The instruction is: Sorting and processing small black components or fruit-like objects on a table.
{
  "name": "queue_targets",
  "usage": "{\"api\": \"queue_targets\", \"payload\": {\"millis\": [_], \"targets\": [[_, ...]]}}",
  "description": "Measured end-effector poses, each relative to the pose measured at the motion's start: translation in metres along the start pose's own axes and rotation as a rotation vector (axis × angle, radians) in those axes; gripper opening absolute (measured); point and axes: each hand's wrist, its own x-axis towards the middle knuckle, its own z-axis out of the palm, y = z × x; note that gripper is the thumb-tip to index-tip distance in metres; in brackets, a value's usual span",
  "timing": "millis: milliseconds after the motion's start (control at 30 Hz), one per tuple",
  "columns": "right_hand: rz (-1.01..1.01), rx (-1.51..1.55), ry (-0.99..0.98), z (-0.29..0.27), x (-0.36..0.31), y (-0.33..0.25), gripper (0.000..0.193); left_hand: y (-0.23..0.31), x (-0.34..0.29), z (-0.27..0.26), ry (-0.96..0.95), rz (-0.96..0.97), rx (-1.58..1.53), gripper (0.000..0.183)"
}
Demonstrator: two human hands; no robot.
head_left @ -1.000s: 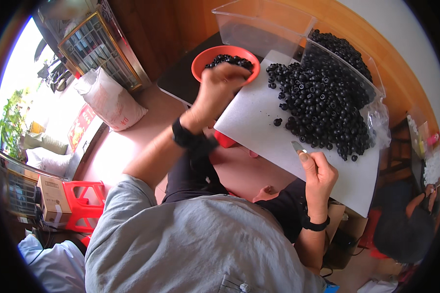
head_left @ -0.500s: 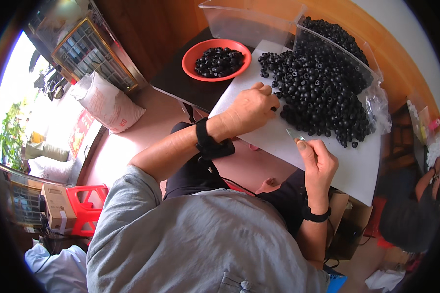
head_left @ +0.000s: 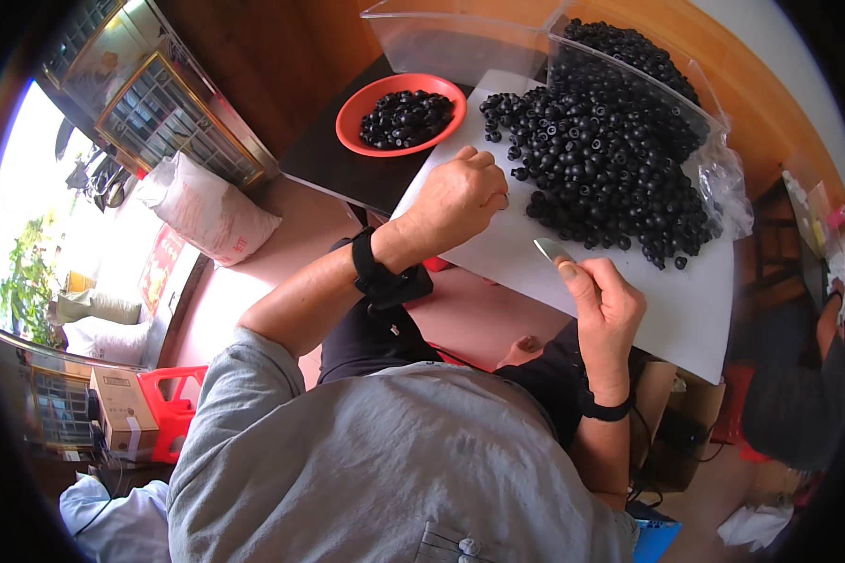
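Observation:
My left hand [head_left: 455, 192] is closed in a loose fist above the near left part of the white tabletop [head_left: 667, 324]. Its fingertips are turned away, so I cannot see what they hold. My right hand [head_left: 608, 310] pinches a small knife [head_left: 551, 250], its short pale blade sticking out toward the upper left and the handle hidden in the fingers. Beyond both hands spreads a big heap of small round black parts [head_left: 610, 155], several with hollow ends. More of the black parts [head_left: 407, 119] lie in an orange-red bowl [head_left: 347, 111] on the left.
A clear plastic bin [head_left: 455, 42] stands at the back, beside another whose black parts spill onto the tabletop. Crumpled clear plastic [head_left: 726, 192] hangs at the right edge. On the floor are a white sack [head_left: 207, 211], a red stool [head_left: 171, 422] and a cardboard box [head_left: 122, 413]. Another person [head_left: 798, 403] is at right.
My left hand has shifted left, away from the heap; the black part at its fingertips no longer shows. The blade has turned and shows more of its flat face. The view has shifted slightly.

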Motion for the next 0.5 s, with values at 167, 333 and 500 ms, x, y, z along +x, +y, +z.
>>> {"api": "queue_targets", "payload": {"millis": [167, 333, 500], "targets": [[0.009, -0.003, -0.013, 0.0, 0.0, -0.002, 0.03, 0.003, 0.005, -0.001, -0.022, 0.099, 0.184, 0.006], [-0.001, -0.024, -0.009, -0.001, 0.0, -0.004, 0.031, -0.003, 0.011, 0.005, -0.11, 0.159, 0.308, 0.008], [0.001, -0.008, -0.007, -0.001, -0.001, -0.001, 0.031, -0.001, 0.009, 0.002, -0.152, 0.115, 0.3, 0.011]]}}
